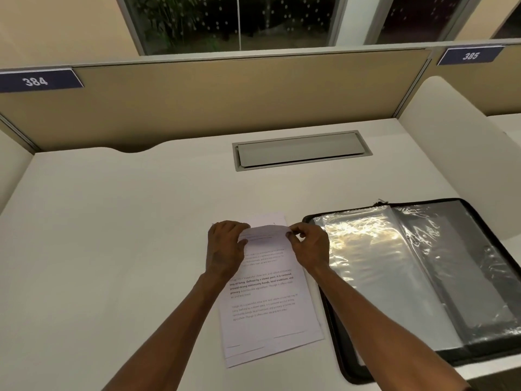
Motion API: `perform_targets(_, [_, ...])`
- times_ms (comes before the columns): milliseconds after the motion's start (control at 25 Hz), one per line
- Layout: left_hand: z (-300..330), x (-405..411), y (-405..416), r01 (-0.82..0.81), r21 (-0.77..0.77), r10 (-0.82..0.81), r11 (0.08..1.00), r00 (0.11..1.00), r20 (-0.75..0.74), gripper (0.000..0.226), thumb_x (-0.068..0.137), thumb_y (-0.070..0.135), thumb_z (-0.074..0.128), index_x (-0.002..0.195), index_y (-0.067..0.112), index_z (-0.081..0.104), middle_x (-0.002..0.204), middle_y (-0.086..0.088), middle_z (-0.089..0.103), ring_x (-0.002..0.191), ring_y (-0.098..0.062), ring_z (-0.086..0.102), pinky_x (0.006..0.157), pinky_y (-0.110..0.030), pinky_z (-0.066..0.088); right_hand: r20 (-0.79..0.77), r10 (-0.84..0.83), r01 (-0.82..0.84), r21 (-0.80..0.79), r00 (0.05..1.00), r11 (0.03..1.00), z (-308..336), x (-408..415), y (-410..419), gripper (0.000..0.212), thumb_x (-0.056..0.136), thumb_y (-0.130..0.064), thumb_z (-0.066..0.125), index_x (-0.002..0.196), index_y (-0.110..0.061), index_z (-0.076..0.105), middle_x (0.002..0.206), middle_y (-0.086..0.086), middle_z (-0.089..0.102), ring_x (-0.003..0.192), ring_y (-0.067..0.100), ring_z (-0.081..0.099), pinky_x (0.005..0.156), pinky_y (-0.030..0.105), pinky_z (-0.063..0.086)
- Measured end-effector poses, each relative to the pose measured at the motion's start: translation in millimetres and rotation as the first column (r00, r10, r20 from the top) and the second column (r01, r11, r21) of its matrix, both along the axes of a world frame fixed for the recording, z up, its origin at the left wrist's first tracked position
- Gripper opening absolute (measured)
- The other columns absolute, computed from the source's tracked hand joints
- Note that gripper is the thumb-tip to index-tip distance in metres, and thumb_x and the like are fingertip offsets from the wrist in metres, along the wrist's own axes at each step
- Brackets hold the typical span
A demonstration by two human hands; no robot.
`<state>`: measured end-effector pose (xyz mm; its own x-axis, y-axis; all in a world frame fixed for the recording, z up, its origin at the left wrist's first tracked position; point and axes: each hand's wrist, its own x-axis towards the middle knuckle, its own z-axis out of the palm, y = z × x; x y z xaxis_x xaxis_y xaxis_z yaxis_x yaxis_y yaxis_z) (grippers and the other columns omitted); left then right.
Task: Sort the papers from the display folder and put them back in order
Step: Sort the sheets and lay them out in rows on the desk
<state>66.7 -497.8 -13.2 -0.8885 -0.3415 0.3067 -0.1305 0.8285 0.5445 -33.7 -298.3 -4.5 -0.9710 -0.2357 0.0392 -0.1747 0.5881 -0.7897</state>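
Papers (pixel 267 300) lie in a loose stack on the counter (pixel 112 235), just left of the open display folder (pixel 417 277), whose clear sleeves look empty. Squaring the stack first would likely ease leafing through. Both forearms reach forward; the left hand (pixel 225 246) steadies the far edge while the right hand (pixel 308 244) pinches the top sheet's curled far edge, each grip narrow on paper.
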Motion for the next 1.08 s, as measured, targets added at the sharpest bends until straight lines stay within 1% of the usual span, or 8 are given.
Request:
perform_targets(160, [4.0, -8.9, -17.8, 0.087, -0.046, -0.066, 0.995, 0.935, 0.347, 0.051, 0.078, 0.018, 0.078, 0.126, 0.018, 0.06, 0.124, 0.0, 0.061, 0.124, -0.024, 0.049, 0.116, -0.044, 0.021, 0.046, 0.099, -0.096, -0.06, 0.994, 0.994, -5.6, -1.3, 5.0, 0.004, 0.085, -0.02, 0.078, 0.089, -0.018, 0.078, 0.082, -0.007, 0.073, 0.076, 0.0, 0.063, 0.068, 0.014, 0.046])
perform_targets(280, [1.7, -11.4, -20.3, 0.093, -0.079, -0.064, 0.993, 0.949, 0.308, 0.045, 0.074, 0.016, 0.081, 0.115, 0.015, 0.061, 0.114, 0.0, 0.063, 0.112, -0.026, 0.055, 0.11, -0.044, 0.03, 0.304, 0.133, -0.053, -0.255, 0.943, 0.965, 3.6, -11.7, 1.1, 0.031, 0.094, -0.041, 0.067, 0.088, -0.013, 0.077, 0.078, 0.01, 0.074, 0.069, 0.011, 0.066, 0.062, 0.024, 0.051])
perform_targets(400, [-5.0, -6.6, -19.0, 0.069, -0.058, -0.056, 0.996, 0.979, 0.197, 0.038, 0.072, 0.013, 0.081, 0.104, 0.014, 0.06, 0.104, 0.001, 0.061, 0.097, -0.025, 0.056, 0.095, -0.036, 0.037, 0.477, -0.035, 0.138, -0.183, 0.878, 0.973, 9.3, -30.0, -9.4, 0.014, 0.096, -0.027, 0.065, 0.094, -0.014, 0.071, 0.081, 0.014, 0.075, 0.059, 0.019, 0.068, 0.054, 0.03, 0.051])
perform_targets(480, [-8.7, -3.1, -18.2, 0.041, -0.023, -0.037, 0.999, 0.986, 0.163, 0.036, 0.074, 0.014, 0.079, 0.103, 0.016, 0.057, 0.105, 0.003, 0.059, 0.096, -0.023, 0.052, 0.092, -0.031, 0.034, 0.426, -0.073, 0.072, 0.019, 0.902, 0.997, 7.5, -39.2, -15.4, 0.016, 0.086, -0.028, 0.077, 0.093, -0.018, 0.066, 0.077, 0.007, 0.074, 0.058, 0.019, 0.071, 0.054, 0.028, 0.052])
perform_targets(600, [-13.5, -0.1, -16.0, 0.029, -0.017, -0.026, 0.999, 0.989, 0.142, 0.039, 0.075, 0.013, 0.08, 0.106, 0.017, 0.057, 0.114, 0.002, 0.058, 0.104, -0.025, 0.05, 0.094, -0.028, 0.031, 0.34, -0.003, -0.071, 0.205, 0.94, 0.976, 5.7, -47.4, -25.9, 0.029, 0.073, -0.035, 0.087, 0.086, -0.02, 0.067, 0.08, -0.004, 0.069, 0.077, 0.016, 0.069, 0.07, 0.03, 0.055])
perform_targets(840, [-14.9, 4.7, -16.1, 0.013, -0.081, -0.011, 0.997, 1.0, 0.028, 0.047, 0.066, 0.007, 0.087, 0.106, 0.011, 0.062, 0.118, -0.007, 0.062, 0.11, -0.02, 0.043, 0.098, -0.036, 0.034, 0.238, 0.022, -0.045, 0.09, 0.971, 0.995, 1.3, -44.6, -27.0, 0.011, 0.079, -0.021, 0.083, 0.08, -0.016, 0.073, 0.068, -0.005, 0.068, 0.068, 0.011, 0.064, 0.07, 0.026, 0.05])
perform_targets(960, [-15.4, 6.6, -17.7, 0.009, -0.088, -0.011, 0.996, 1.0, -0.019, 0.05, 0.064, 0.006, 0.088, 0.106, 0.009, 0.062, 0.116, -0.009, 0.063, 0.11, -0.02, 0.043, 0.099, -0.037, 0.033, 0.16, 0.043, -0.062, 0.11, 0.986, 0.992, 1.8, -41.9, -23.0, 0.01, 0.086, -0.022, 0.076, 0.09, -0.014, 0.075, 0.079, -0.002, 0.074, 0.076, 0.013, 0.069, 0.073, 0.026, 0.05])
perform_targets(1080, [-16.6, 6.9, -17.2, 0.007, -0.095, -0.009, 0.995, 1.0, -0.021, 0.057, 0.062, 0.006, 0.09, 0.111, 0.012, 0.06, 0.118, -0.009, 0.062, 0.112, -0.021, 0.043, 0.099, -0.045, 0.043, 0.139, 0.028, -0.03, 0.014, 0.99, 0.999, 8.1, -37.6, -17.8, 0.011, 0.088, -0.024, 0.075, 0.093, -0.015, 0.074, 0.089, -0.006, 0.074, 0.076, 0.009, 0.069, 0.071, 0.026, 0.05])
